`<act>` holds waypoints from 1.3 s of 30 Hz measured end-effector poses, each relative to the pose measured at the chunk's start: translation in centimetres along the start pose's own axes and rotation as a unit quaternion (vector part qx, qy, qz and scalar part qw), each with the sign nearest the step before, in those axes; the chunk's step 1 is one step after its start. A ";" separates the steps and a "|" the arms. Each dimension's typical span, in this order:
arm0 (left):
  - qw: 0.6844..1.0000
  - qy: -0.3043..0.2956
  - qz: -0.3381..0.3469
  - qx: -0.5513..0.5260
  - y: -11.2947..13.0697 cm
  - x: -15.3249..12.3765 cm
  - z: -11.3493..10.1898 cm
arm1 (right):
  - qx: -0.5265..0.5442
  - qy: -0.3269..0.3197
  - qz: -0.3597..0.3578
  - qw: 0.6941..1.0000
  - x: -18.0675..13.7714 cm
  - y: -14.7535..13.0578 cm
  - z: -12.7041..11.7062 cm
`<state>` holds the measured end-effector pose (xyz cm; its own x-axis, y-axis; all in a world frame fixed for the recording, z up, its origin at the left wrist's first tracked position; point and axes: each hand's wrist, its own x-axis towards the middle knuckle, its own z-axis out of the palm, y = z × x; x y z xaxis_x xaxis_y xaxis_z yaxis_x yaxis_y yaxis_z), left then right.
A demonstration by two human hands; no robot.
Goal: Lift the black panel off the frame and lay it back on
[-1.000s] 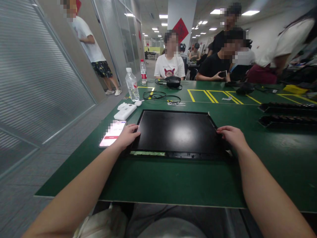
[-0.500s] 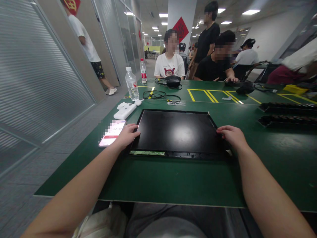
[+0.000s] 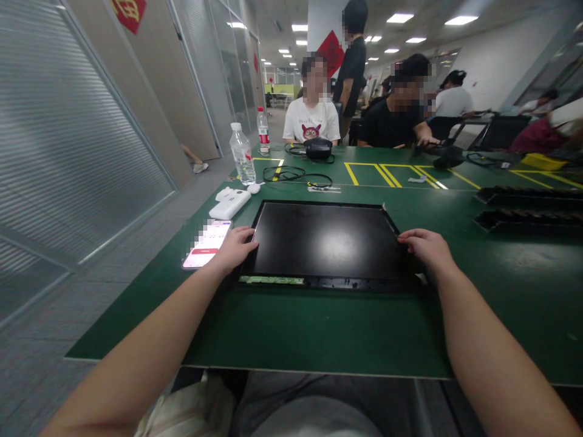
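Observation:
A flat black display panel lies on the green table in front of me, with a green circuit strip along its near edge. My left hand grips the panel's left edge, fingers curled over it. My right hand grips the right edge the same way. A phone with a lit screen lies just left of my left hand.
A white device, a water bottle, a second bottle and black cables lie beyond the panel. Long black trays sit at the right. Several people sit or stand at the far side. A glass wall runs along the left.
My hands and the panel have stayed put. Behind the table, a standing person in black walked left, and the person by the left wall moved out of view.

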<state>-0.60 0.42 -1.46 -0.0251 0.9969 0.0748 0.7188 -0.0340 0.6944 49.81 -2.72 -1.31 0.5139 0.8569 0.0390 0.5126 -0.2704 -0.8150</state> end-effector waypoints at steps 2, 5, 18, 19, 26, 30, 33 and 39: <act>1.000 0.002 0.002 0.005 -0.1 0.1 0.1 | 0.005 0.003 -0.011 1.000 0.0 0.1 0.0; 1.000 0.003 0.008 0.013 -0.5 0.3 0.1 | 0.002 0.006 -0.015 1.000 0.1 0.2 0.1; 0.994 -0.063 0.046 0.075 0.2 -0.6 0.0 | -0.083 0.025 -0.018 0.996 -0.7 -0.9 0.1; 0.993 -0.069 0.059 0.082 0.3 -0.8 -0.1 | -0.096 0.030 -0.030 0.994 -0.7 -0.9 0.1; 0.967 -0.120 0.168 0.147 1.0 -1.8 -1.8 | -0.122 0.034 -0.050 0.991 -0.7 -1.0 0.2; 0.944 -0.179 0.223 0.162 1.6 -2.2 -2.9 | -0.129 0.037 -0.047 0.990 -0.8 -1.1 0.2; 0.935 -0.214 0.229 0.164 1.9 -2.2 -3.4 | -0.127 0.030 -0.038 0.991 -0.8 -1.1 0.2; 0.928 -0.225 0.245 0.167 2.3 -2.1 -4.0 | -0.122 0.021 -0.034 0.992 -0.9 -1.3 0.0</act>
<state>-1.73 -2.08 2.85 0.6007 0.7986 -0.0367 0.7447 -0.5423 0.3890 48.69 -3.13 -0.33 0.4986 0.8589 0.1168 0.6949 -0.3155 -0.6462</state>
